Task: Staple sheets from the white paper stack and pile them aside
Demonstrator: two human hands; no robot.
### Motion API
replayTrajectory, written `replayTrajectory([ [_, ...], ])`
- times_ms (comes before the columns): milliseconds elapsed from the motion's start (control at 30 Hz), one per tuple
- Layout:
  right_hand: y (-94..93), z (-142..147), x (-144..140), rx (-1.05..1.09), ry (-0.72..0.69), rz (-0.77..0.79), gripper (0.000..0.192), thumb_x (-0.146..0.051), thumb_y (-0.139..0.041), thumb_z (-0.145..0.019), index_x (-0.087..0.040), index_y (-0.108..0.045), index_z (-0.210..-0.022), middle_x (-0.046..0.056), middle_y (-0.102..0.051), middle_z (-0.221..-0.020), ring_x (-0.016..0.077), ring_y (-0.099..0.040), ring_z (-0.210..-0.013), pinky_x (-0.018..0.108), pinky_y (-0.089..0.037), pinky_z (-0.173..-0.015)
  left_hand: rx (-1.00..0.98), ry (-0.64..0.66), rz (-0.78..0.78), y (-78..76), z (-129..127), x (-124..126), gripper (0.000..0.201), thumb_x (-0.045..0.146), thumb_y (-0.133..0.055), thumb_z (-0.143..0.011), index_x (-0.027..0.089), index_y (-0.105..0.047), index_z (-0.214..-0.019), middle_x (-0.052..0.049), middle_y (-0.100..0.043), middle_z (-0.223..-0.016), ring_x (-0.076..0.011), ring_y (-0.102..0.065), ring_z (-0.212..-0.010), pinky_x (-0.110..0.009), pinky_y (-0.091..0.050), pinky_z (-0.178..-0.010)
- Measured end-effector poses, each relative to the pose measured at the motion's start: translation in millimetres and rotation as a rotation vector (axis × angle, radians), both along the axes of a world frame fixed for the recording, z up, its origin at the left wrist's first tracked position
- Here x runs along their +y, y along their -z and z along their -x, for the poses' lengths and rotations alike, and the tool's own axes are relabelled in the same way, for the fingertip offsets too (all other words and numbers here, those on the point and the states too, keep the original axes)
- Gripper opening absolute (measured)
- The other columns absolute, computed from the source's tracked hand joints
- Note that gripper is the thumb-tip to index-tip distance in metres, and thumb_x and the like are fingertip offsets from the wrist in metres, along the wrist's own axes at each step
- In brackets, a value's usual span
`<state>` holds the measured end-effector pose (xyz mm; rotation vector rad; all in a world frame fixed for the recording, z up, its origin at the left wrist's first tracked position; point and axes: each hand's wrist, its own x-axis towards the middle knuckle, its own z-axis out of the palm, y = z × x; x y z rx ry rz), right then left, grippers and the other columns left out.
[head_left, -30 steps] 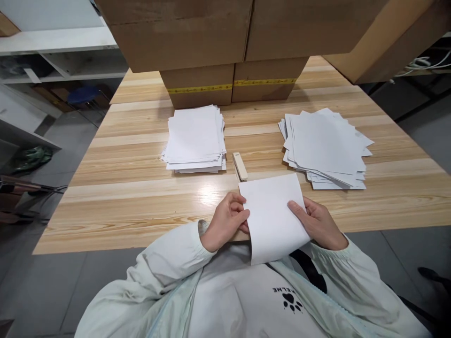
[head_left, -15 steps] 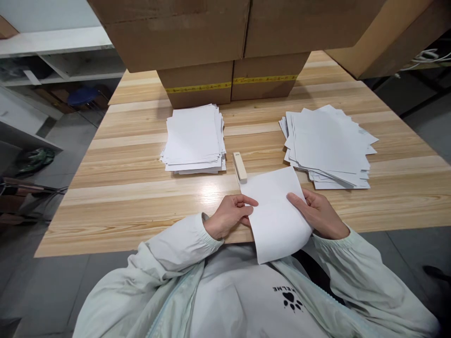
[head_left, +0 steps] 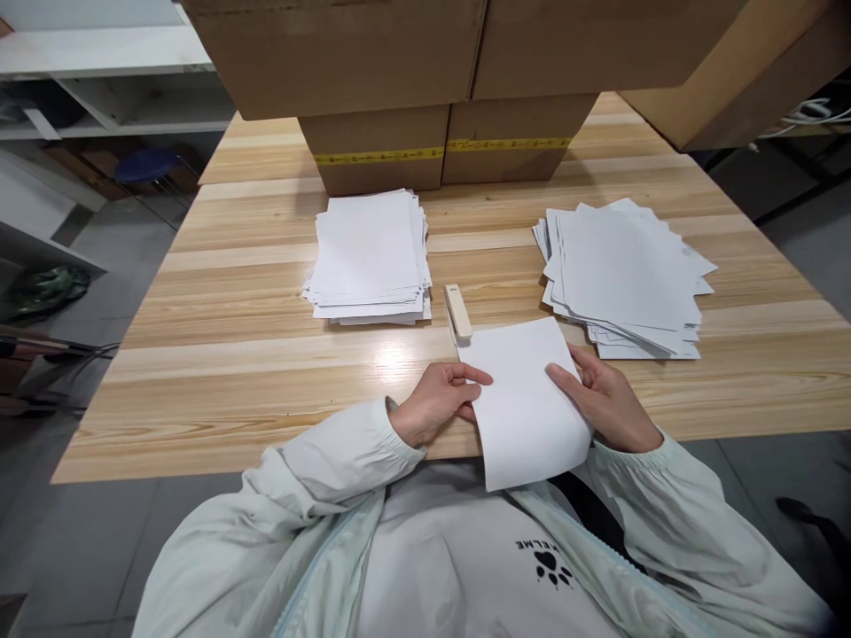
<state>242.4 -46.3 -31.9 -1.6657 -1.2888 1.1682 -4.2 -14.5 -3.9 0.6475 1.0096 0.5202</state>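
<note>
White paper [head_left: 525, 408] spans both my hands at the table's front edge, its near end curving down toward my shirt; I cannot tell whether it is one sheet or a few. My left hand [head_left: 442, 400] pinches its left edge between thumb and fingers. On the opposite edge my right hand [head_left: 608, 399] grips it, thumb on top and fingers mostly hidden beneath. A cream stapler [head_left: 457, 312] lies just beyond, and the paper's far left corner meets its near end.
A paper stack [head_left: 369, 252] lies left of the stapler, and a more fanned-out stack [head_left: 625, 270] lies to the right. Cardboard boxes [head_left: 378, 146] with yellow tape stand at the back of the wooden table [head_left: 219, 354]. A blue stool [head_left: 147, 166] is on the floor at left.
The camera view has shifted slightly. Both hands keep their hold on the paper, and its corner stays by the stapler with hardly any movement.
</note>
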Motion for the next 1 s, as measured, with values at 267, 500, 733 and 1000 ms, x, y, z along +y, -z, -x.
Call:
replayTrajectory([
  [267,-66.9,-17,39,-0.914,-0.048,-0.417,0.038,-0.047,-0.052,-0.096,-0.021,-0.072,-0.117,0.009,-0.073,-0.087,0.0199,-0.061,-0.063,0.035,-0.043,-0.064,0.057,-0.01,0.004,-6.0,0,4,0.023,-0.006,-0.053,-0.082,0.006,-0.07,-0.091,0.003,-0.058,-0.056,-0.0074,-0.062,-0.05,-0.019,-0.057,-0.054],
  [500,-75.4,84,125,-0.805,-0.308,-0.772,0.04,-0.031,-0.033,-0.103,-0.017,-0.069,-0.111,0.012,-0.071,-0.108,0.0282,-0.06,-0.103,0.043,-0.048,-0.087,0.061,-0.028,0.015,-5.5,1,3,0.022,-0.006,-0.054,-0.081,0.005,-0.07,-0.09,0.001,-0.061,-0.057,-0.0099,-0.065,-0.051,-0.021,-0.057,-0.055],
  [733,-22.3,137,163,-0.886,-0.377,-0.767,0.041,-0.029,-0.03,-0.105,-0.013,-0.062,-0.125,0.014,-0.064,-0.13,0.0305,-0.051,-0.116,0.045,-0.041,-0.096,0.091,-0.024,0.028,-6.6,3,7,0.023,-0.006,-0.052,-0.083,0.005,-0.069,-0.093,-0.002,-0.066,-0.064,-0.0099,-0.065,-0.054,-0.022,-0.058,-0.055],
  [1000,-8.2,139,155,-0.912,-0.42,-0.804,0.041,-0.028,-0.029,-0.105,-0.015,-0.061,-0.128,0.015,-0.064,-0.134,0.0292,-0.05,-0.122,0.044,-0.035,-0.1,0.069,-0.024,0.06,-2.4,3,8,0.023,-0.006,-0.052,-0.082,0.005,-0.069,-0.093,-0.003,-0.066,-0.063,-0.0099,-0.065,-0.052,-0.021,-0.058,-0.053],
])
